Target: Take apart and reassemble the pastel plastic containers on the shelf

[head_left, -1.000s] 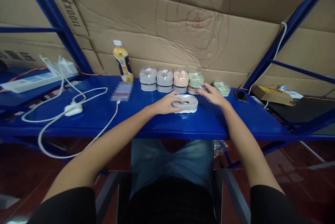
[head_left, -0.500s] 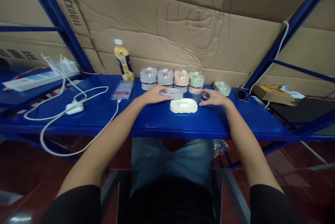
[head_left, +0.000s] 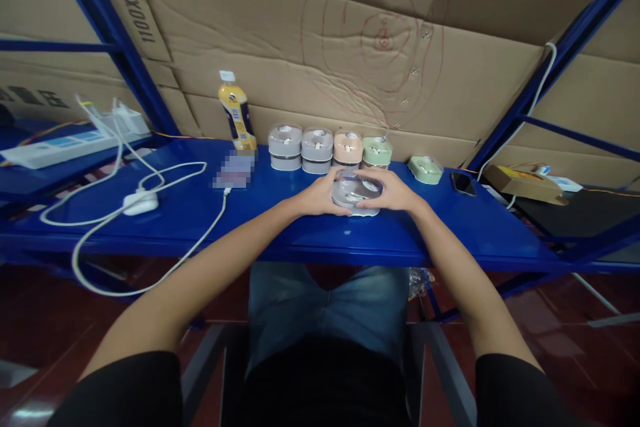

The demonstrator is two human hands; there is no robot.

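Observation:
My left hand (head_left: 321,196) is curled round the left side of a small oval box near the table's front. From the other side, my right hand (head_left: 393,191) grips the same box, its thumb across the front. The box has a clear plastic lid (head_left: 367,185) on top and a grey body beneath, partly covered by my fingers. A cream-white base (head_left: 367,212) shows under it along the front edge. Just behind my hands stands a stack with a peach box (head_left: 348,144) on top, beside one topped by a green box (head_left: 376,150).
Two stacks of grey boxes (head_left: 285,142) stand at the back, with a yellow drink bottle (head_left: 237,110) left of them. A single green box (head_left: 425,170) and a phone (head_left: 463,182) lie to the right. White cables (head_left: 83,266) loop over the left table edge.
My left hand has moved right and my right hand left, bringing the grey ring and clear lid together over the cream-white base. The camera has shifted slightly.

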